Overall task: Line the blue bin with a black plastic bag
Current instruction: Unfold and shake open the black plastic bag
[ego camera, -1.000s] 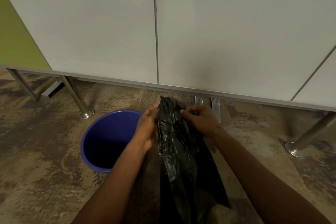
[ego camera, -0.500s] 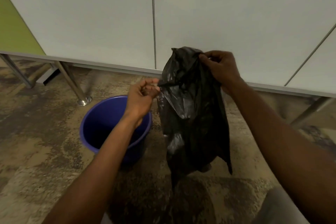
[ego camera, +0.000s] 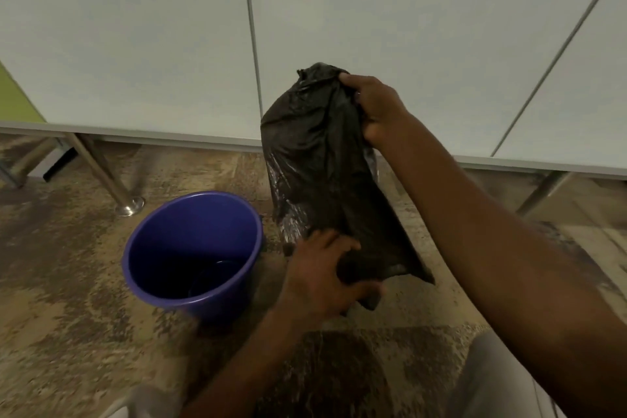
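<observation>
Bag [ego camera: 325, 159], black plastic, one item, held in the air just right of the bin and above the floor, hanging limp and crumpled, not yet spread open. Bin [ego camera: 190, 248], blue, round, one item, standing upright on the mottled floor [ego camera: 61, 282] below the white cabinet fronts [ego camera: 135, 37], near a metal cabinet leg [ego camera: 127, 205]; interior bare, with what may be a little dark residue or a reflection at the bottom, the light being too dim for me to say which. My right hand [ego camera: 376, 105] is closed around the bunched top of the bag, carrying its weight. My left hand [ego camera: 322, 278] has its fingers curled on the lower end of the bag, gripping the plastic there. Bag and bin are close but apart; no part of the plastic is inside the bin or over its rim. Progress, as I judge it: bag in hand and near the bin, nothing more. Outstanding: find and open the mouth, lower the bag into the bin, push it down to the base, fold the edge over the rim all round.
</observation>
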`<state>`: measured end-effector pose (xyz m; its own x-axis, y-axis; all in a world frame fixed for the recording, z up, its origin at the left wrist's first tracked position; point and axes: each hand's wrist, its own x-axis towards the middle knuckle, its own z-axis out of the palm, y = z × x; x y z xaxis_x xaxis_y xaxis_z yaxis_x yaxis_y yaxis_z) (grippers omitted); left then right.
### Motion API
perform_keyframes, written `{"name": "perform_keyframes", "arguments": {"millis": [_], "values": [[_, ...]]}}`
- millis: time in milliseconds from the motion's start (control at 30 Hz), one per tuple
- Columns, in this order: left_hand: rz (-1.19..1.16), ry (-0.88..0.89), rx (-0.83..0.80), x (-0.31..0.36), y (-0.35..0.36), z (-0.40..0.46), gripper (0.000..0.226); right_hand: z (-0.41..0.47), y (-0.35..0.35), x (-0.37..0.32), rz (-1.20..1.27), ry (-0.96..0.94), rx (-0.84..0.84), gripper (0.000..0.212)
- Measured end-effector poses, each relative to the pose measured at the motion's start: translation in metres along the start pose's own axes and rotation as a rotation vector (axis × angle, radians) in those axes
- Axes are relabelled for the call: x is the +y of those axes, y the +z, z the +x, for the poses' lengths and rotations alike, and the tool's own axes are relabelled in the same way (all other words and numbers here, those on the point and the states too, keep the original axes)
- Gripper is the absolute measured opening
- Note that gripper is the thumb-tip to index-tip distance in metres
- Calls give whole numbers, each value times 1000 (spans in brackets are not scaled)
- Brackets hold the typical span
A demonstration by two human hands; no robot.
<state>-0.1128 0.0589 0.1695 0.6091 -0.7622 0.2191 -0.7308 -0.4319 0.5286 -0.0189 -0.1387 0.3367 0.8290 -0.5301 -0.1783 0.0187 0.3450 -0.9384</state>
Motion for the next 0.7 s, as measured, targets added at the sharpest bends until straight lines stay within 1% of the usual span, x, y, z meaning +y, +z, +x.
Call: {"name": "perform_keyframes", "arguments": {"millis": [100, 167, 233, 333, 400, 433, 467, 500, 567, 600, 633, 700], "values": [[72, -103, -223, -2, 39, 2, 100, 4, 15, -8, 50, 18, 39, 35], [73, -152, -279, 2, 55, 8, 104, 8, 22, -12, 98, 39, 70, 34], [20, -196, -202, 9, 64, 13, 95, 10, 27, -13, 161, 62, 101, 29], [-41, -224, 10, 16, 65, 22, 87, 17, 31, -13, 233, 72, 163, 12], [-100, -216, 154, 24, 60, 30, 84, 24, 32, -13, 250, 68, 190, 12], [-153, -209, 209, 29, 56, 34, 81, 27, 33, -12, 258, 67, 210, 16], [-221, -193, 250, 34, 52, 37, 74, 32, 33, -11, 272, 73, 236, 24], [-292, -168, 283, 37, 48, 39, 60, 36, 33, -11, 277, 84, 255, 33], [-376, -137, 335, 38, 38, 40, 23, 42, 29, -9, 213, 90, 276, 41], [-390, -145, 351, 36, 29, 39, 16, 44, 25, -8, 163, 83, 285, 42], [-408, -176, 347, 32, 19, 39, 17, 46, 18, -6, 121, 70, 276, 43], [-495, -267, 285, 22, -6, 38, 16, 41, 3, -2, 59, 50, 203, 44]]}}
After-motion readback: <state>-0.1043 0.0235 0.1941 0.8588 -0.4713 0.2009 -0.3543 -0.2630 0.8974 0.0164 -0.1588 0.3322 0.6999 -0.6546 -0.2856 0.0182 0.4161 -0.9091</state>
